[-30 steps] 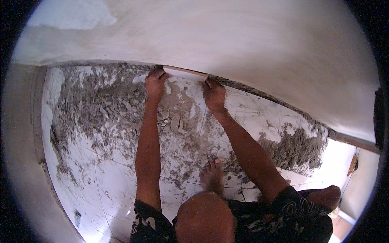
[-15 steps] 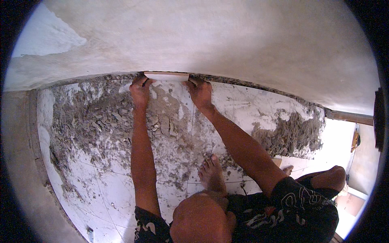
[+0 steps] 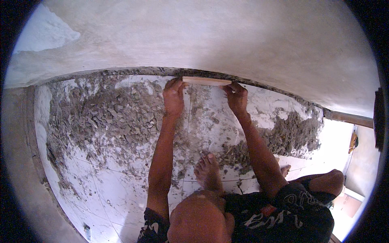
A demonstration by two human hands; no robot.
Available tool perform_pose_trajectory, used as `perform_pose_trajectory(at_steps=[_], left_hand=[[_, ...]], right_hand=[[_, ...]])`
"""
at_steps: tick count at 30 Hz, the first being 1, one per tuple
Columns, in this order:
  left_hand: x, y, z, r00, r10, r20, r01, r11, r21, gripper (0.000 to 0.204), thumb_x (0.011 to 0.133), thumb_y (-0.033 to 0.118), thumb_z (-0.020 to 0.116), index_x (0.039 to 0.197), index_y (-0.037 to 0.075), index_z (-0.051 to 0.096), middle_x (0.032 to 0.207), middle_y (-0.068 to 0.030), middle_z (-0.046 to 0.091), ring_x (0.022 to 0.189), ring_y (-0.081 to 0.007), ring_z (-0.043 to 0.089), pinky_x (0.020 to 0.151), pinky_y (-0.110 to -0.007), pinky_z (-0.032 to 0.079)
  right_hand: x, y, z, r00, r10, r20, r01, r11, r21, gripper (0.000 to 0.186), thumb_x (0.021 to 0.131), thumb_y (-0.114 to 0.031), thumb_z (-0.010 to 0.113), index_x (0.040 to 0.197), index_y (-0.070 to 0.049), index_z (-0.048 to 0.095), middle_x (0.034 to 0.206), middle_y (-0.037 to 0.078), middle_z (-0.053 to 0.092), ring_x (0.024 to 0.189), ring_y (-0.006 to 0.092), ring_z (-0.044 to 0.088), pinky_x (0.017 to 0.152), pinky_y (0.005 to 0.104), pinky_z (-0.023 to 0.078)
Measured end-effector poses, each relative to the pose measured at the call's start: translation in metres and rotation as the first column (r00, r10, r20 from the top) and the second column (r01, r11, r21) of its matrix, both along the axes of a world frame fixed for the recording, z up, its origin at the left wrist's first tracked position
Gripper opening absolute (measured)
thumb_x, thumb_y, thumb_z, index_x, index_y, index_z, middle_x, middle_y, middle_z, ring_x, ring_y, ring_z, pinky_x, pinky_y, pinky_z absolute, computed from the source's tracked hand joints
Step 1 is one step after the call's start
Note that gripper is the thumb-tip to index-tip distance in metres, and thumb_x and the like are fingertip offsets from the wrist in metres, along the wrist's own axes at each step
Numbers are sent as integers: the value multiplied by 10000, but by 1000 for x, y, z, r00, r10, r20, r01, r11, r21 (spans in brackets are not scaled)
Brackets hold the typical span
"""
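Observation:
A narrow tile strip (image 3: 207, 81), pale with a pinkish-tan edge, spans the space between my hands at the foot of the wall. My left hand (image 3: 174, 97) grips its left end. At its right end, the fingers of my right hand (image 3: 237, 97) are closed on it. The strip lies along the dark gap (image 3: 142, 71) where the wall meets the floor; whether it touches the wall I cannot tell. Both arms reach forward over the white tiled floor (image 3: 121, 170).
Broken mortar rubble (image 3: 117, 117) is spread over the left floor, and another heap (image 3: 291, 133) lies on the right. The plastered wall (image 3: 202, 32) rises ahead. A side wall (image 3: 16, 162) bounds the left. My bare foot (image 3: 208, 172) is planted between my arms. A bright doorway (image 3: 338, 137) opens at right.
Both hands have shifted right along the wall with the tile strip. More of its pinkish-tan edge shows now, and the rubble on the left is less covered by my left arm.

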State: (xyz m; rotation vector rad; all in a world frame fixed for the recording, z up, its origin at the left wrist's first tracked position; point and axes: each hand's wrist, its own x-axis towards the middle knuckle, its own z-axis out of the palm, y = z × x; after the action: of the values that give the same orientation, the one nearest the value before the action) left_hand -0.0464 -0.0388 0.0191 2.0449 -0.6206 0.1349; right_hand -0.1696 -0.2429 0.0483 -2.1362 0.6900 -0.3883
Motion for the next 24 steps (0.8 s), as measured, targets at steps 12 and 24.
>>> perform_pose_trajectory(at_steps=[12, 24], left_hand=[[-2, -49, -16, 999, -22, 28, 23, 1000, -14, 151, 769, -45, 598, 868, 33, 682, 894, -151, 666, 899, -349, 609, 811, -433, 492], [-1, -49, -16, 998, -2, 65, 6, 998, -61, 142, 760, -39, 616, 871, 21, 681, 890, -143, 677, 865, -341, 625, 781, -425, 505]], right_hand=[[-13, -42, -35, 997, -6, 83, 24, 974, -225, 169, 786, -94, 699, 942, -30, 694, 900, 148, 688, 819, 286, 650, 756, 337, 490], [-9, -35, -25, 998, -53, 28, 58, 972, -227, 206, 778, -94, 712, 979, -53, 698, 940, 158, 687, 864, 316, 655, 757, 349, 499]])
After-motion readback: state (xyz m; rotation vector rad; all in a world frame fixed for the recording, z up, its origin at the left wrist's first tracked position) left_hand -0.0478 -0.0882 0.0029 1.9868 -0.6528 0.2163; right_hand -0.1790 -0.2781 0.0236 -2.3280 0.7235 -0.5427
